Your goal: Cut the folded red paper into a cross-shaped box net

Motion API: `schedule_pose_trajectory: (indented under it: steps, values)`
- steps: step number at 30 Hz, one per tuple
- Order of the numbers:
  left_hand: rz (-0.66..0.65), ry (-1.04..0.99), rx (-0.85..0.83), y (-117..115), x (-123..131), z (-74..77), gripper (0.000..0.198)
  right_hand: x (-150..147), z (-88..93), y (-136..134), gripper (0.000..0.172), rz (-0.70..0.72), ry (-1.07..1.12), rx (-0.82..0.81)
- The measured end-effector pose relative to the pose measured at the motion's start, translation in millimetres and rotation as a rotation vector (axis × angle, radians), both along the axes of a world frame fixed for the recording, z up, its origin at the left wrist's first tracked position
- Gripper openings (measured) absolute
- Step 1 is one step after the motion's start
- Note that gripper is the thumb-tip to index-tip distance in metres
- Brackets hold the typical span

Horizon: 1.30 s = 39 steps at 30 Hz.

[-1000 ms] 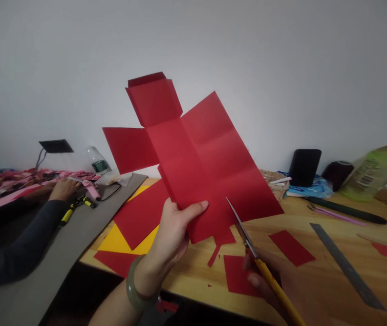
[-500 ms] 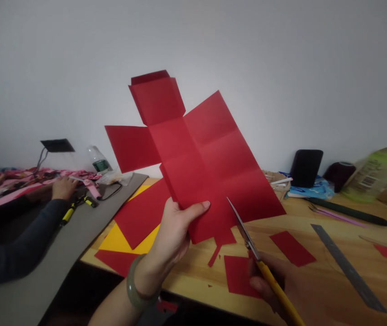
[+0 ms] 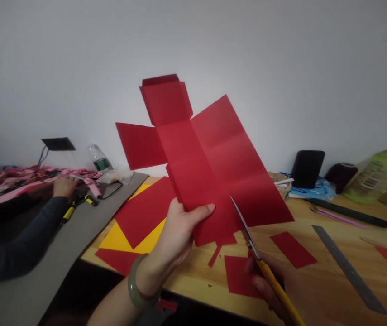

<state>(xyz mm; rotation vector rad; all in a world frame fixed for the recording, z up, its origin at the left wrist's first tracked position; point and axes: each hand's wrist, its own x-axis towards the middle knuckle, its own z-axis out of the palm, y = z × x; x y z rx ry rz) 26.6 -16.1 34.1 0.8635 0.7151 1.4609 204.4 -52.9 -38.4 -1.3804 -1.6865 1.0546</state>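
Note:
Raised above the table is a red paper cutout [image 3: 193,158] with fold lines, square flaps and narrow tabs. My left hand [image 3: 183,226] grips its lower edge, thumb flat on the front and fingers behind. My right hand [image 3: 278,280] holds yellow-handled scissors [image 3: 246,226], their blades at the lower part of the paper, below its wide right section. One blade lies in front of the sheet; the other is mostly hidden behind it. Red offcuts lie beneath, among them a square piece [image 3: 241,276] and another piece [image 3: 293,249].
A metal ruler [image 3: 349,269] lies at right, near a dark green pen-like tool [image 3: 349,213] and a large yellow-green bottle [image 3: 376,174]. Red and yellow sheets [image 3: 145,210] lie at left. Farther left, another person's sleeved arm [image 3: 20,244] rests over a grey mat [image 3: 88,231].
The red cutout and my left hand have shifted slightly right and down. The scissors stay almost in place, so the cutout's right section now sits farther over the blades.

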Motion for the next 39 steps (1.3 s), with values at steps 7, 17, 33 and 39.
schedule_pose_trajectory:
  steps: [7, 17, 33, 39]
  values:
    - [-0.003, 0.026, -0.05, -3, 0, 1.5, 0.028, -4, 0.7, -1, 0.026, -0.037, 0.045, 0.125]
    - [-0.049, 0.022, -0.027, -3, 0, 0.3, 0.027, -5, 1.1, -2, 0.026, -0.046, 0.038, 0.036]
    - [-0.027, 0.053, -0.038, -5, -1, 4.1, 0.029, -1, -5.5, 0, 0.029, -0.076, 0.064, -0.055]
    - [-0.011, 0.038, -0.074, -6, 1, 5.3, 0.028, 2, -8.9, 2, 0.033, -0.052, 0.119, -0.12]
